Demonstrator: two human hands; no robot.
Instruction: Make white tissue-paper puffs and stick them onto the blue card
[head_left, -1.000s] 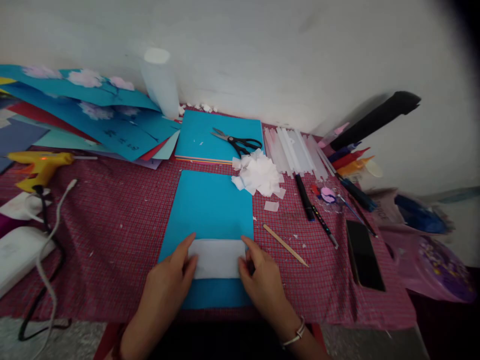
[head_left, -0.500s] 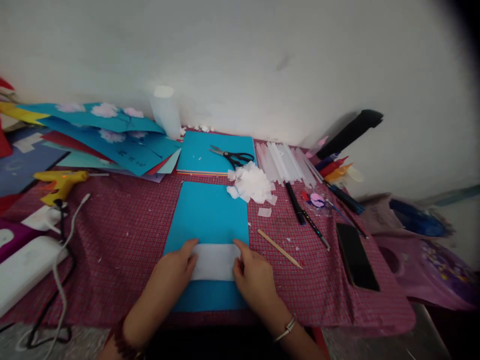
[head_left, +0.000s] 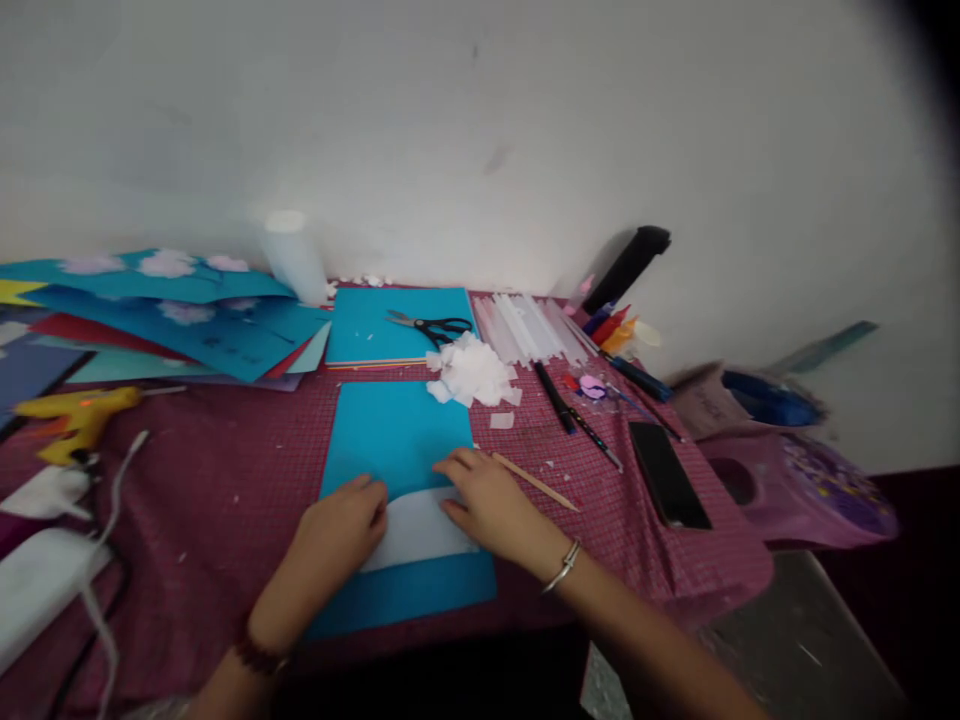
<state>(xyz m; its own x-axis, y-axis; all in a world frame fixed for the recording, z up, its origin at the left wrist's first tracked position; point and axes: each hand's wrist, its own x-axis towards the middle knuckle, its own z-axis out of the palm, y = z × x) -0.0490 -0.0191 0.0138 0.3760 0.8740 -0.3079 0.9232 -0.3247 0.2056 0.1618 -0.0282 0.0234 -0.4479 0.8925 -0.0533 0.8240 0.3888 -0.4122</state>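
Taking the white rectangular paper piece [head_left: 420, 530] as the dial's centre, with twelve towards the wall, it lies on the flat bright-blue sheet [head_left: 401, 430], its far edge bowed. At nine o'clock the left hand [head_left: 341, 530] covers its end with fingers curled and close together; whether they pinch the paper I cannot tell. At about two, the right hand [head_left: 491, 500] reaches over the other end, thumb and forefinger spread apart. Just beyond that hand, also at two, rests a pointed pale wooden stick [head_left: 540, 485]; the black rectangular phone [head_left: 670, 475] is further out, nearly at three. A yellow plastic glue gun [head_left: 79, 415] sits between nine and ten. At one lies a heap of white paper scraps [head_left: 474, 370], and at twelve, farthest, black-handled metal scissors [head_left: 442, 328] lie on a blue-topped paper stack [head_left: 360, 335].
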